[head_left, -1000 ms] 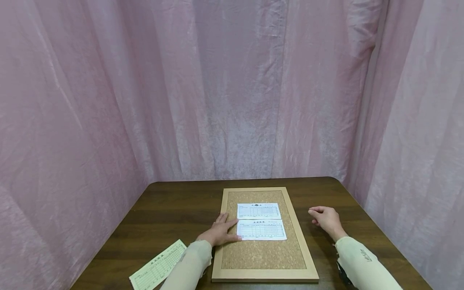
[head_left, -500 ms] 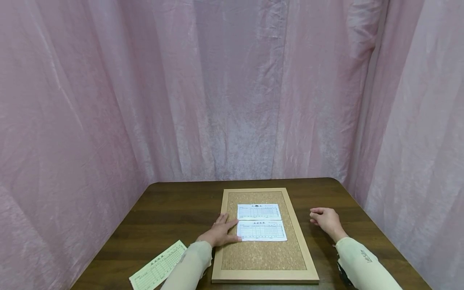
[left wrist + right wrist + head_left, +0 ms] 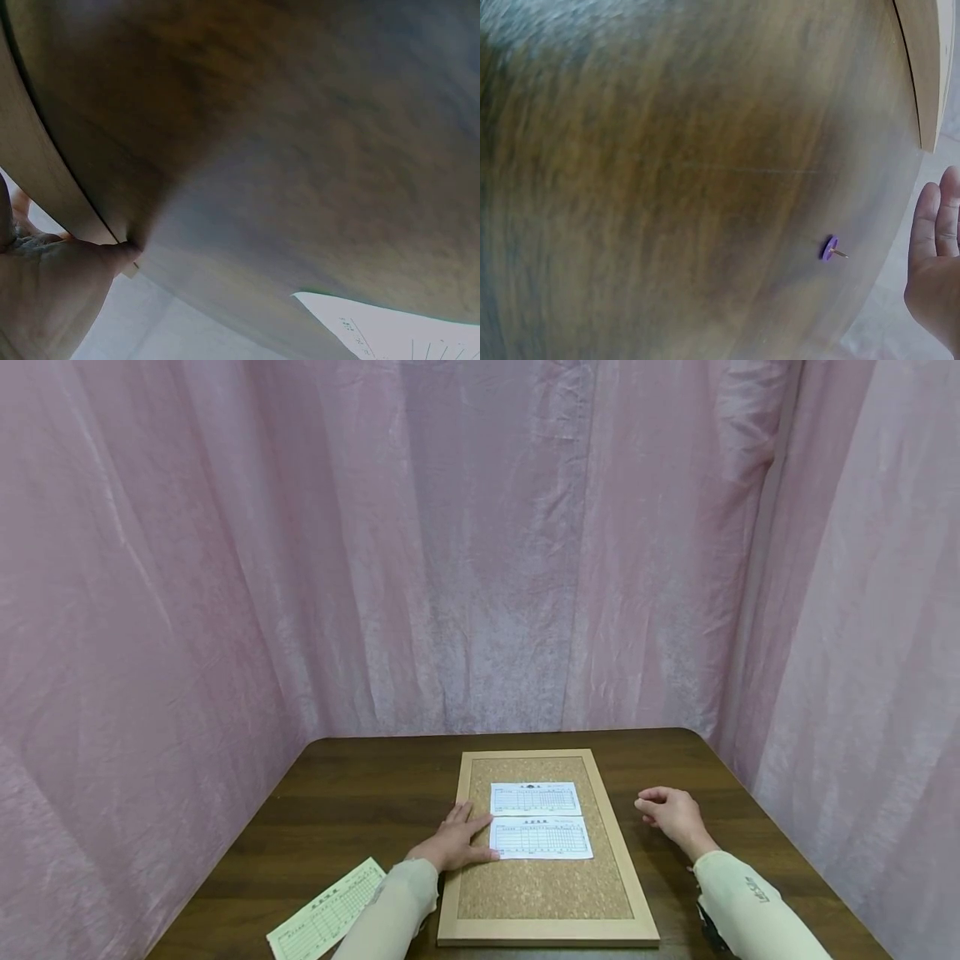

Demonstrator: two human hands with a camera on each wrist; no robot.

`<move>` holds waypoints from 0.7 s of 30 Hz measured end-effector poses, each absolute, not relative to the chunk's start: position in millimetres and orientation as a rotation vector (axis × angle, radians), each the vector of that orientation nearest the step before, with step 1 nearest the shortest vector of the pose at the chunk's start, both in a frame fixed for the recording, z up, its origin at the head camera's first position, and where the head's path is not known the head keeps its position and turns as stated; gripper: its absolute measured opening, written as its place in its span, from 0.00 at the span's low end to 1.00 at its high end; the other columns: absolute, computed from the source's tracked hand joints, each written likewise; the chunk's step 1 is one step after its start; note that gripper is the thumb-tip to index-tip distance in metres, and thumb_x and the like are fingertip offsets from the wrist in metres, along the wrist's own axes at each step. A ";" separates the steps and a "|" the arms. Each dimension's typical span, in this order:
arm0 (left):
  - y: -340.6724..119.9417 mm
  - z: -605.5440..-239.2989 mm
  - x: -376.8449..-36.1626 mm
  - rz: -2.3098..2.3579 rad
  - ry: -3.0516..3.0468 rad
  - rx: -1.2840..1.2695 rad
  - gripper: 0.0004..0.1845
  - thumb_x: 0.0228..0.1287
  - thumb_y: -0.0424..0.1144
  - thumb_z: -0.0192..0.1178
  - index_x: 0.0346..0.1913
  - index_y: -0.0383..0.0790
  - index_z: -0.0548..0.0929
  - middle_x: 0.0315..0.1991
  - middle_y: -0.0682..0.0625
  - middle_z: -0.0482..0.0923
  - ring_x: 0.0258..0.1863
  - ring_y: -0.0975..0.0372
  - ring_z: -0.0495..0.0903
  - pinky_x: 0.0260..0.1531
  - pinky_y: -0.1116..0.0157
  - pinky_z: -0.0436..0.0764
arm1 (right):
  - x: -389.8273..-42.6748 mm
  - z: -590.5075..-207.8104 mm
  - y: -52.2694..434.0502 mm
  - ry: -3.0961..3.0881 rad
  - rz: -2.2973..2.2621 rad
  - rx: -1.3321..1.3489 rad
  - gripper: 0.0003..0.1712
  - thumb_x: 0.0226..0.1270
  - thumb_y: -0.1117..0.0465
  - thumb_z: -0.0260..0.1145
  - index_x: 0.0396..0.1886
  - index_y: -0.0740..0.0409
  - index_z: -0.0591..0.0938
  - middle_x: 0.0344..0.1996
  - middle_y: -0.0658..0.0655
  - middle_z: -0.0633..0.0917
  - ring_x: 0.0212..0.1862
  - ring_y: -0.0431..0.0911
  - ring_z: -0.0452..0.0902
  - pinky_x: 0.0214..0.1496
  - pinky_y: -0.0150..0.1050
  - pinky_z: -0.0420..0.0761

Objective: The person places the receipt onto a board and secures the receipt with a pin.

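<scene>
Cork board (image 3: 543,885) flat on table (image 3: 360,793). Two white slips (image 3: 540,838) laid on cork, apparently unpinned. My left hand (image 3: 453,843), fingers flat, presses the lower slip's edge. Right hand (image 3: 671,814) loosely curled, empty, near purple pushpin (image 3: 829,248). Green slip (image 3: 330,914) waits aside.

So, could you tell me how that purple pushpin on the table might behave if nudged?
The purple pushpin lies on its side on the smooth wooden table, so it would probably roll in a small arc. It looks tiny, likely very light. Its bare point sticks out, so pinching it carelessly could prick.
</scene>
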State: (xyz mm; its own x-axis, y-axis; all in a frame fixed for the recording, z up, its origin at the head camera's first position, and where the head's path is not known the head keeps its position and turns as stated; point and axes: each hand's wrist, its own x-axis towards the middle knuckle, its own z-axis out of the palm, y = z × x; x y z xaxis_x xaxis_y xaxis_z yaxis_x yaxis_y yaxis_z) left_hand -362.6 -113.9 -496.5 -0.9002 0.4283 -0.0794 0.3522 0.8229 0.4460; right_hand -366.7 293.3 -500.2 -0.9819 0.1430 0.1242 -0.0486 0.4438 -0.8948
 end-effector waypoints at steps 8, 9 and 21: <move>-114.8 -498.3 -364.8 0.637 2.821 0.599 0.44 0.59 0.63 0.65 0.75 0.49 0.66 0.78 0.36 0.44 0.77 0.43 0.40 0.68 0.38 0.54 | -365.4 -495.9 291.7 -2.493 1.553 -0.069 0.15 0.66 0.69 0.67 0.48 0.75 0.81 0.33 0.58 0.86 0.30 0.44 0.84 0.32 0.37 0.84; -114.9 -498.6 -364.9 0.639 2.821 0.599 0.44 0.59 0.63 0.65 0.75 0.49 0.66 0.78 0.36 0.44 0.77 0.43 0.40 0.67 0.38 0.54 | -365.4 -495.7 291.4 -2.489 1.555 -0.067 0.15 0.66 0.69 0.67 0.48 0.76 0.81 0.33 0.58 0.86 0.30 0.45 0.84 0.32 0.38 0.84; -114.0 -496.8 -363.4 0.632 2.825 0.604 0.43 0.61 0.62 0.64 0.76 0.47 0.65 0.78 0.36 0.44 0.77 0.43 0.39 0.68 0.38 0.53 | -367.7 -494.5 286.2 -2.498 1.507 -0.095 0.16 0.66 0.64 0.69 0.47 0.73 0.84 0.35 0.60 0.88 0.31 0.47 0.84 0.34 0.40 0.84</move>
State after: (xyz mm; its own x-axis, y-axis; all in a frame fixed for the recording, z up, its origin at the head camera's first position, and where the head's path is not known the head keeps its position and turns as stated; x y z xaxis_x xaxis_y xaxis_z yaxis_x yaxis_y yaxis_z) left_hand -363.4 -114.0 -496.8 -0.9004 0.4259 -0.0888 0.3475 0.8269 0.4422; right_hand -367.7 286.2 -494.5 -0.9732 0.1691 0.1556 -0.0588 0.4713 -0.8800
